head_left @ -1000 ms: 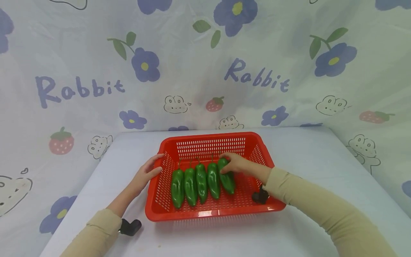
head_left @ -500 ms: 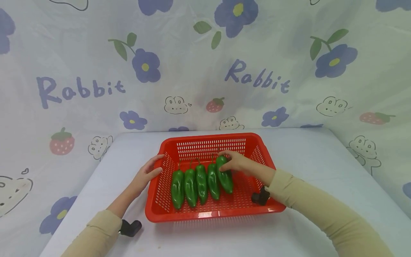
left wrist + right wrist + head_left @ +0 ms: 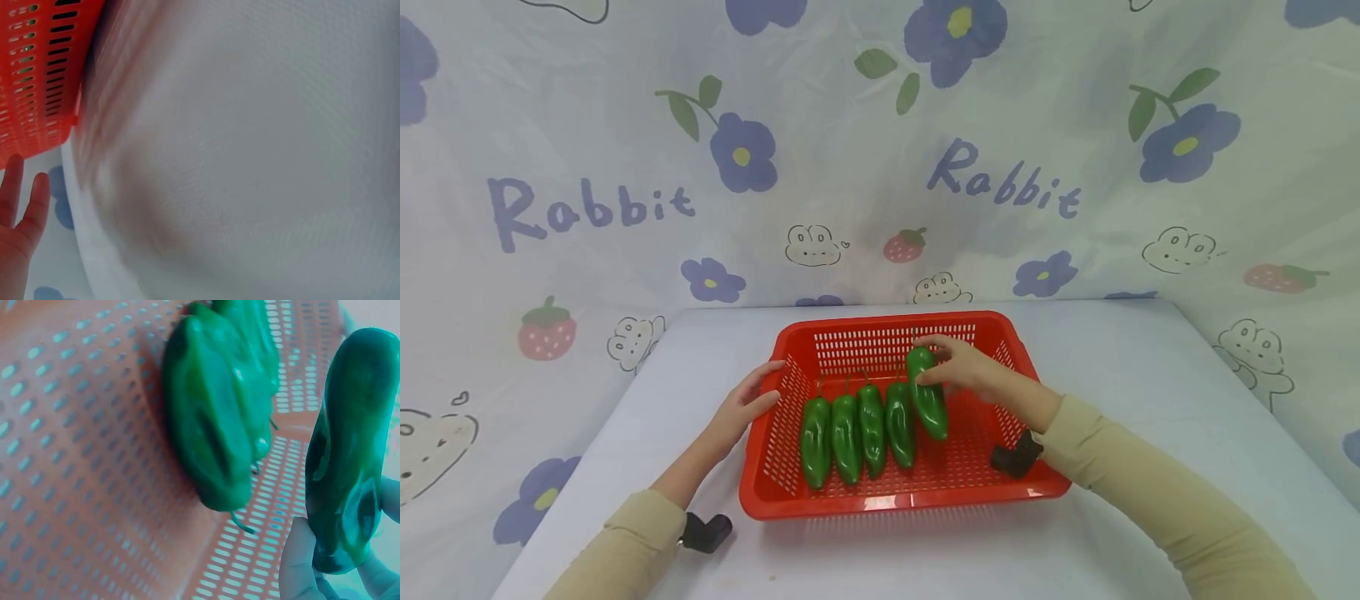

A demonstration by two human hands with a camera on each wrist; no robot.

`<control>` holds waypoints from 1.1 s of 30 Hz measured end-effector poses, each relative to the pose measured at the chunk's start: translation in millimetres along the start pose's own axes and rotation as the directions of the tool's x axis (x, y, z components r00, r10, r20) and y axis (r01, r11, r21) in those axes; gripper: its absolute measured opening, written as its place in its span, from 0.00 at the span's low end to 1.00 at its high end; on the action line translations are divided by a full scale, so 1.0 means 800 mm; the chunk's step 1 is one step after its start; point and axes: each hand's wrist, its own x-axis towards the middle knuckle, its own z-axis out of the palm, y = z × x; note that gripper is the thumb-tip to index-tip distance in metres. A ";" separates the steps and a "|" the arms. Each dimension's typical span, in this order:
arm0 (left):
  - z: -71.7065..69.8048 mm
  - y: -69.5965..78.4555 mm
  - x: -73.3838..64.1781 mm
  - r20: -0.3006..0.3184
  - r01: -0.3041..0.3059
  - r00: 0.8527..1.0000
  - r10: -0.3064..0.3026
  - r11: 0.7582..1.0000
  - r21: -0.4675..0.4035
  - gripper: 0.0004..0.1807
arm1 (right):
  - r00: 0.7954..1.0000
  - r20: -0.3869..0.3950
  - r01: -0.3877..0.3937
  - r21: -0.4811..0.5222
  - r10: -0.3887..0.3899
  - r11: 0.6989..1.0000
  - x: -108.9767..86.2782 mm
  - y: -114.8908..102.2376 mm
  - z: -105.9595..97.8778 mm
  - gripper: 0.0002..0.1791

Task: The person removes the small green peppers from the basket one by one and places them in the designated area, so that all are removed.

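In the head view, my right hand (image 3: 966, 367) pinches a green chili pepper (image 3: 929, 398) near its stem end, tilted over the red plastic basket (image 3: 910, 502). The right wrist view shows fingertips (image 3: 297, 556) on both sides of this pepper (image 3: 353, 444), which hangs apart from the basket floor. Several more green peppers (image 3: 847, 439) lie side by side inside, stems pointing to the back. My left hand (image 3: 737, 412) is at the basket's left rim, fingers extended; whether they all touch it, I cannot tell. In the left wrist view, its fingers (image 3: 34, 203) are straight beside the perforated basket wall (image 3: 53, 69).
The basket stands on a table with a white cover (image 3: 1097, 367). Behind and at the sides hangs a white cloth (image 3: 842, 150) printed with flowers, rabbits and strawberries. Black wrist cameras sit at the left cuff (image 3: 706, 533) and right cuff (image 3: 1017, 454).
My right hand has raised the rightmost pepper from beside the others, up and slightly toward the back. The left hand, the basket and the other peppers stay in place.
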 end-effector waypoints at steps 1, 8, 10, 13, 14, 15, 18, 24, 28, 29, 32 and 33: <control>0.000 0.000 0.000 -0.002 0.002 1.000 -0.002 1.000 0.003 0.27 | 1.000 -0.001 0.004 0.008 -0.004 1.000 -0.001 -0.002 -0.003 0.34; -0.001 -0.002 0.000 -0.011 0.007 1.000 -0.007 1.000 0.010 0.27 | 0.999 0.000 0.039 0.038 -0.039 0.999 -0.014 -0.018 -0.023 0.34; 0.000 -0.002 0.000 -0.009 0.003 1.000 -0.003 1.000 0.001 0.27 | 0.999 0.000 0.046 0.035 -0.046 0.998 -0.017 -0.022 -0.028 0.35; 0.000 -0.002 0.001 -0.002 -0.006 1.000 0.006 1.000 -0.012 0.26 | 0.998 -0.002 0.066 0.038 -0.066 0.997 -0.021 -0.025 -0.038 0.36; 0.000 -0.002 0.001 -0.001 -0.011 1.000 0.011 1.000 -0.015 0.26 | 0.997 -0.006 0.071 0.043 -0.071 0.997 -0.022 -0.026 -0.041 0.36; 0.000 -0.002 0.000 0.001 -0.015 1.000 0.015 1.000 -0.018 0.26 | 0.997 -0.011 0.078 0.034 -0.078 0.996 -0.023 -0.027 -0.044 0.36; 0.001 -0.002 0.001 -0.003 -0.014 1.000 0.014 1.000 -0.018 0.26 | 0.995 -0.018 0.099 0.034 -0.098 0.995 -0.026 -0.030 -0.054 0.36; 0.000 -0.003 0.001 -0.009 -0.005 1.000 0.005 1.000 -0.012 0.26 | 0.993 -0.016 0.119 0.010 -0.119 0.993 -0.034 -0.034 -0.075 0.38; 0.000 -0.003 0.001 -0.008 -0.004 1.000 0.003 1.000 -0.009 0.26 | 0.992 -0.027 0.124 -0.018 -0.125 0.992 -0.040 -0.036 -0.089 0.38; 0.000 -0.003 0.001 -0.008 -0.004 1.000 0.004 1.000 -0.009 0.26 | 0.992 -0.035 0.122 -0.025 -0.123 0.992 -0.042 -0.037 -0.093 0.38; 0.000 -0.001 0.001 -0.008 -0.008 1.000 0.007 1.000 -0.014 0.26 | 0.991 -0.060 0.121 -0.046 -0.123 0.992 -0.048 -0.038 -0.104 0.37; 0.000 -0.001 0.000 -0.006 -0.010 1.000 0.010 1.000 -0.016 0.26 | 0.990 -0.071 0.119 -0.057 -0.123 0.991 -0.050 -0.039 -0.107 0.37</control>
